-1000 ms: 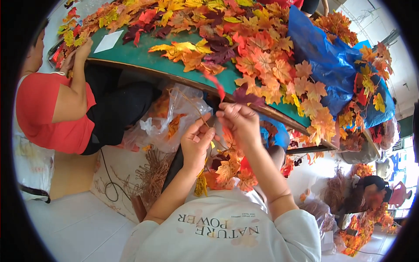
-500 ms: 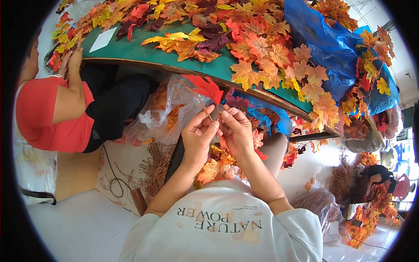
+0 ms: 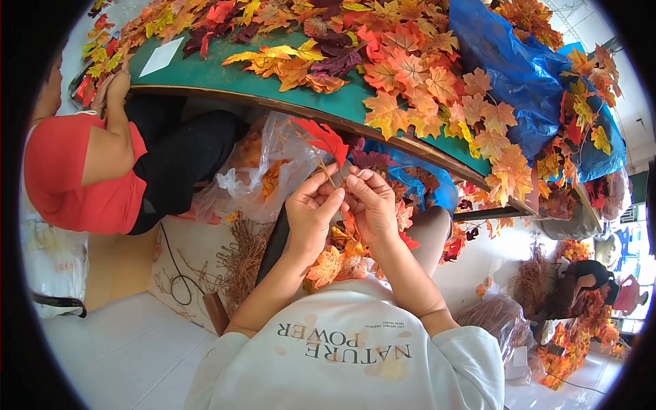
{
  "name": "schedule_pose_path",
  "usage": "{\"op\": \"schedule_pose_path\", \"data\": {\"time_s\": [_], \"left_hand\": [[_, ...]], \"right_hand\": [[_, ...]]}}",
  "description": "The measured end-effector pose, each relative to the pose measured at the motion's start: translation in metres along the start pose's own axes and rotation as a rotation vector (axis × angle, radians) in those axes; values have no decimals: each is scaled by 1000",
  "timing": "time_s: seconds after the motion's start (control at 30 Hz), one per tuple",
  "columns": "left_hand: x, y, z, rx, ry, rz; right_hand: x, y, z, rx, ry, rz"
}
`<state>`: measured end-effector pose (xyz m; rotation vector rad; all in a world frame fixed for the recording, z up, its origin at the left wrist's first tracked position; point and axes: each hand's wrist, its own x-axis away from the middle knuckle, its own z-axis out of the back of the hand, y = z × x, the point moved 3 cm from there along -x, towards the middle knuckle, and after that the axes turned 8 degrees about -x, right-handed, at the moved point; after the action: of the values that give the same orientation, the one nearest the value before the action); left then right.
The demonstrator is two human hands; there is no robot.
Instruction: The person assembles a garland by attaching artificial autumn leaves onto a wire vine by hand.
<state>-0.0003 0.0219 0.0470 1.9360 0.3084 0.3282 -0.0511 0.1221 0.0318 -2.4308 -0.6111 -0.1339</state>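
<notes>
Between my two hands, above my lap, is a thin brown stem [image 3: 320,158] with a red artificial maple leaf [image 3: 328,140] rising above my fingertips. My left hand [image 3: 311,215] pinches the stem between thumb and fingers. My right hand [image 3: 369,201] is closed at the fingertips close beside it, near the base of the red leaf; exactly what it pinches is hidden by the fingers. Orange artificial leaves [image 3: 328,266] lie in my lap below the hands.
Ahead, a green-topped table [image 3: 205,75] carries heaps of autumn-coloured artificial leaves [image 3: 403,68] and blue plastic sheeting [image 3: 499,75]. A clear plastic bag [image 3: 266,171] sits under its edge. At left sits a co-worker in red [image 3: 89,171]. Bundled brown stems [image 3: 244,263] stand beside my left arm.
Both hands keep nearly the same pose, with the stem and red leaf shifting only slightly. The co-worker's hands at the table have moved a little.
</notes>
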Motion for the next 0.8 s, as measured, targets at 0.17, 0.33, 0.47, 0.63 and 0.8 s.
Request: {"op": "schedule_pose_path", "data": {"time_s": [0.17,0.33,0.47,0.63,0.8], "left_hand": [[-1,-2,3,17,-38,-9],[-1,-5,5,12,-35,2],[-1,-5,5,25,-37,0],[-1,-7,6,7,-33,9],[-4,-12,8,-8,-16,7]], "right_hand": [[-1,2,4,-17,64,2],[-2,4,7,-38,44,-15],[-3,6,9,-66,54,-14],[0,4,4,-62,65,20],[-1,4,7,-30,-17,55]]}}
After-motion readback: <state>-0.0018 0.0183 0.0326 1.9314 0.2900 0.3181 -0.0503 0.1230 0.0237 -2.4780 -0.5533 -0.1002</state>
